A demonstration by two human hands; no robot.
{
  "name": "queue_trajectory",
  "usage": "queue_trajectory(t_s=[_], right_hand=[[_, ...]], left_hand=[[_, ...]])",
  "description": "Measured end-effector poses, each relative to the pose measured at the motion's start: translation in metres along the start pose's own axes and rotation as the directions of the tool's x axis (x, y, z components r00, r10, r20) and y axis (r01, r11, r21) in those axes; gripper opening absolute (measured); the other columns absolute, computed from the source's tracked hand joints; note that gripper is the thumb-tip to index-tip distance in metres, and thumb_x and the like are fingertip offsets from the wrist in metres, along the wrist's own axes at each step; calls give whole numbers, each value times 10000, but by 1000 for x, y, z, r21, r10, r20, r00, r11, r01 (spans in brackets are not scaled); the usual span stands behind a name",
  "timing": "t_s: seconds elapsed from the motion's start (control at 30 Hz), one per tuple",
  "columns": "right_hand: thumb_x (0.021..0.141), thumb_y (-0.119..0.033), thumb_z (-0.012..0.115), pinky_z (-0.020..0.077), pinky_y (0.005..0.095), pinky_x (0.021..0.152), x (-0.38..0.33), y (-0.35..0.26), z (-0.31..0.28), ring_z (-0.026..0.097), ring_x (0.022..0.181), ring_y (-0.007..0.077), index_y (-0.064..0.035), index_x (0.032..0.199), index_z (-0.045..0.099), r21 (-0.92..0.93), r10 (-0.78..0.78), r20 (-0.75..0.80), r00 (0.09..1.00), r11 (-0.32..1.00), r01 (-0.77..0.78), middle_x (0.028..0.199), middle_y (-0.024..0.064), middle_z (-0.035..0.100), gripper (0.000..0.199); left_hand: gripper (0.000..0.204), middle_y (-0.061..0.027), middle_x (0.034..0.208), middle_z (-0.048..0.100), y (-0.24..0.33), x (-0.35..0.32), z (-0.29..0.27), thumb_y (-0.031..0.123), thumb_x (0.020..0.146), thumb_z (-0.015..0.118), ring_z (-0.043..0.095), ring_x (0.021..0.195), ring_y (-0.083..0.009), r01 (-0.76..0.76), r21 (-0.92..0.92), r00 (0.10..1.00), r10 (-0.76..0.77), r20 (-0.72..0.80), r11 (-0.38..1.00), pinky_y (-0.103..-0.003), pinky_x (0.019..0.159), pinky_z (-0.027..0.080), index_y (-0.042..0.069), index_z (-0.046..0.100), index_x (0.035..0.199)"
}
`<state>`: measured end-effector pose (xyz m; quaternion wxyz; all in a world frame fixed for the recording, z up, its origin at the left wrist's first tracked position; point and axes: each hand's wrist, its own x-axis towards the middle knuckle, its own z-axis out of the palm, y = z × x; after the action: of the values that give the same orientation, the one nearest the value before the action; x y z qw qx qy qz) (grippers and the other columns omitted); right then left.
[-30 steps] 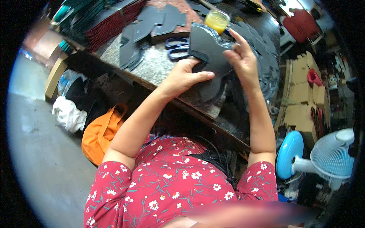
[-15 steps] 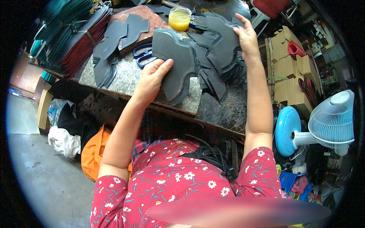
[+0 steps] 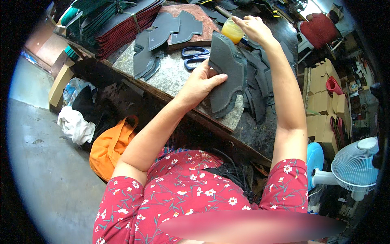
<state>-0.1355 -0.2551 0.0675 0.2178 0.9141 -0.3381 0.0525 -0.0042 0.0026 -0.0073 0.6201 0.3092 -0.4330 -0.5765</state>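
Note:
My left hand (image 3: 201,83) grips a dark grey cut sheet piece (image 3: 227,77) with curved edges, thumb on top, tilted up above the stone slab (image 3: 172,83). Up at the far right of the slab, my right hand (image 3: 256,30) reaches to a small clear jar of yellow paste (image 3: 232,31). Its fingers are extended, with the fingertips at the jar's rim, and nothing shows held in them. More dark grey pieces (image 3: 256,83) lie in an overlapping pile under my right forearm. Blue-handled scissors (image 3: 195,57) rest on the slab, left of the held piece.
Several grey pieces (image 3: 164,30) lie at the slab's left and on a reddish board (image 3: 193,42). Tied stacks of red-edged sheets (image 3: 124,32) stand at the far left. An orange bag (image 3: 111,148) is below the table; a fan (image 3: 353,166) and cardboard boxes (image 3: 325,105) are on the right.
My right hand has moved from the pile of pieces to the jar. The piece in my left hand has been lifted and tilted up. The whole view has shifted.

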Motion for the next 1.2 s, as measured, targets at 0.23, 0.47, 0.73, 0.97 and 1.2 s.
queue_trajectory(t_s=[0.23,0.47,0.73,0.97,1.2], right_hand=[[910,-732,251,429,489,972,8,-4,-21,606,1078,371,-210,995,743,339,299,175,938,876,-342,1130,186,653,723],[953,-682,207,440,447,960,-56,-16,-47,602,1072,377,-174,940,768,516,231,24,973,830,-210,1037,167,688,757],[936,-724,93,250,387,1132,-130,-81,-60,467,1273,267,-14,1192,665,948,79,-169,982,286,140,1302,152,560,947],[934,-731,128,234,382,1144,-137,-94,-46,421,1321,281,-31,1331,574,931,124,-179,976,343,127,1368,155,503,920],[920,-746,75,220,373,1138,-141,-93,-48,432,1300,245,-27,1299,601,996,89,-62,994,66,56,1350,141,513,967]], left_hand=[[427,-87,1175,636,5,1,2,113,911,656,611,1046,-165,-5,-10,1000,5,-27,1000,-335,937,493,27,500,1299],[418,-92,1148,638,6,1,2,123,913,651,632,995,-174,-3,-110,996,-7,-84,994,-332,879,530,9,498,1285],[624,-105,1208,597,9,-2,3,84,824,677,606,1044,-171,-13,-47,996,8,-94,999,-311,911,503,25,414,1387],[666,-102,1187,603,17,-6,5,87,820,659,597,1023,-149,58,6,998,-58,-8,998,-294,897,496,36,393,1428],[653,-71,1193,611,20,-7,3,142,768,667,601,1037,-151,67,13,998,-66,-21,998,-284,914,488,27,462,1377]])
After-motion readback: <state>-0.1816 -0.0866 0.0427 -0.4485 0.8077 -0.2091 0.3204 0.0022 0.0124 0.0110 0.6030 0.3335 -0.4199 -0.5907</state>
